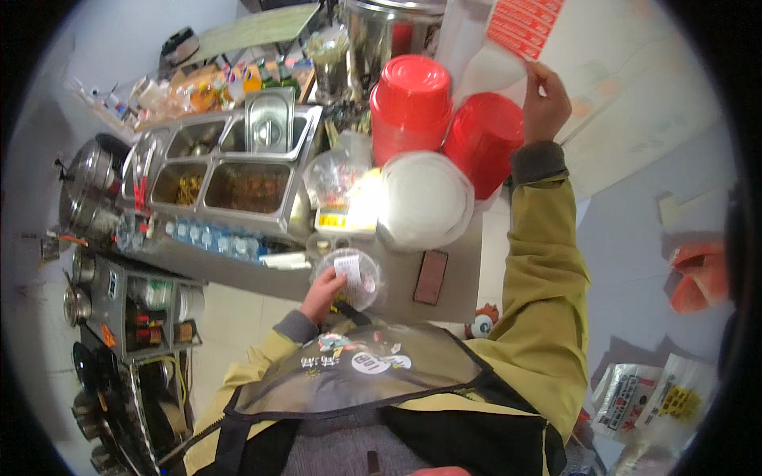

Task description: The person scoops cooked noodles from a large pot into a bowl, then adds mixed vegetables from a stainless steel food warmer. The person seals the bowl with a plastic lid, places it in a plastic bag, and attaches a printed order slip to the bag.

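My left hand (321,295) is closed on a small white printed slip (347,270), its fingers pinching the edge. Beneath the slip is a round clear takeaway container (363,295) near the counter's front edge. My right arm reaches far forward, and my right hand (546,105) pinches the lower corner of a red-and-white sticker sheet (524,30) by the wall. Left of that hand stand stacks of red tubs (410,107), upside down. A stack of round whitish lids (425,200) sits nearer to me, and a dark-screened phone (430,278) lies right of the container.
Steel food pans (246,188) fill the counter's left part, one with a steel lid (270,120) leaning over it. Capped bottles (213,239) line its front. A lit scale (346,219) stands beside the lids. Low shelves (147,309) are at left; a large steel pot (393,28) stands behind.
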`<state>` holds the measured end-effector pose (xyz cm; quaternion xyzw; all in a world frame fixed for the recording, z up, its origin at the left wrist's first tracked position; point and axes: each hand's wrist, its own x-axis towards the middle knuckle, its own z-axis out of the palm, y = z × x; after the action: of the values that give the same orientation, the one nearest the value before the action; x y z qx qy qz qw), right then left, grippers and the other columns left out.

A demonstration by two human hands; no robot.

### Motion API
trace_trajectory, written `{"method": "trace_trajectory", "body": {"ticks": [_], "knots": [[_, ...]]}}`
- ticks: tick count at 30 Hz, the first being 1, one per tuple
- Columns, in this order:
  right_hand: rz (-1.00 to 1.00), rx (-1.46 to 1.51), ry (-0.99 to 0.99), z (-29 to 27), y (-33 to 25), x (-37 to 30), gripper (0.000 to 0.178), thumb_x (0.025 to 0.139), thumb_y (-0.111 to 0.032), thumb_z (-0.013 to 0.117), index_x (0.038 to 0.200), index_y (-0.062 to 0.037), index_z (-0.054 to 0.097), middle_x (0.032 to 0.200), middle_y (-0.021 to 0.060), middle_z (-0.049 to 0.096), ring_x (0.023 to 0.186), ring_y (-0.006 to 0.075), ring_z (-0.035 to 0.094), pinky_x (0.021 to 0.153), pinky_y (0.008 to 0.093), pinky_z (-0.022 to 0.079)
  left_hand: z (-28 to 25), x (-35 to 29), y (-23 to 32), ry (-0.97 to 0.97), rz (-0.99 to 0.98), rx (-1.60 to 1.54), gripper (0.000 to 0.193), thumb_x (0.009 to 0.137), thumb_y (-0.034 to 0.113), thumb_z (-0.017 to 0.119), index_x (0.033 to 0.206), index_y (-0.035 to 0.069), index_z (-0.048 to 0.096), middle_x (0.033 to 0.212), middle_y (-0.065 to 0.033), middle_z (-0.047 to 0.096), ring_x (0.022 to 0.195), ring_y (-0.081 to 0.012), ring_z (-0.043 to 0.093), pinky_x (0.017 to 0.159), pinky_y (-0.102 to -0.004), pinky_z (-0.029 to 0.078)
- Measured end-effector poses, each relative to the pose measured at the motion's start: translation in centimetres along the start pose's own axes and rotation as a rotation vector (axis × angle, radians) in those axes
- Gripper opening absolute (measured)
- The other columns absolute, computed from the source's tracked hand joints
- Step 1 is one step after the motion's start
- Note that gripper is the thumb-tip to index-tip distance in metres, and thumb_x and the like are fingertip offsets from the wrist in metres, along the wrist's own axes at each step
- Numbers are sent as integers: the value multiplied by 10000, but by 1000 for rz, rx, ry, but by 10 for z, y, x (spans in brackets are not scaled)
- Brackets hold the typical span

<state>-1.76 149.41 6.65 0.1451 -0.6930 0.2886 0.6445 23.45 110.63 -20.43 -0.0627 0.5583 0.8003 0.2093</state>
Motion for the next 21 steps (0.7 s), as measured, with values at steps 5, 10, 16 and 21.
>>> {"method": "trace_trajectory", "body": {"ticks": [5, 10, 16, 21], "knots": [[2, -70, -67, -3, -54, -73, 83, 800, -119, 735, 846, -88, 673, 1047, 110, 661, 1071, 287, 589, 928, 393, 448, -26, 4, 5, -18, -64, -259, 376, 977, 195, 501, 1330, 74, 455, 1272, -94, 559, 1129, -205, 553, 980, -370, 437], [438, 405, -599, -40, -159, -219, 117, 764, -84, 730, 821, -61, 630, 1046, 119, 652, 1008, 291, 606, 902, 365, 456, -59, 24, 10, -294, -100, -711, 223, 970, 299, 511, 1150, 213, 612, 1301, -123, 538, 1037, -193, 556, 914, -374, 426], [921, 472, -958, -70, -233, -330, 147, 780, -135, 705, 793, -43, 591, 930, 113, 646, 884, 303, 615, 795, 377, 482, -65, 30, 12, -389, -86, -663, 276, 980, 339, 478, 1186, 230, 625, 1358, -102, 512, 1038, -175, 529, 912, -360, 383], [712, 581, -1035, -79, -244, -349, 149, 784, -145, 696, 839, -55, 591, 895, 109, 622, 873, 324, 591, 767, 399, 476, -78, 37, 13, -440, -157, -690, 263, 988, 327, 463, 1131, 235, 663, 1361, -44, 518, 1193, -201, 488, 960, -410, 371]]}}
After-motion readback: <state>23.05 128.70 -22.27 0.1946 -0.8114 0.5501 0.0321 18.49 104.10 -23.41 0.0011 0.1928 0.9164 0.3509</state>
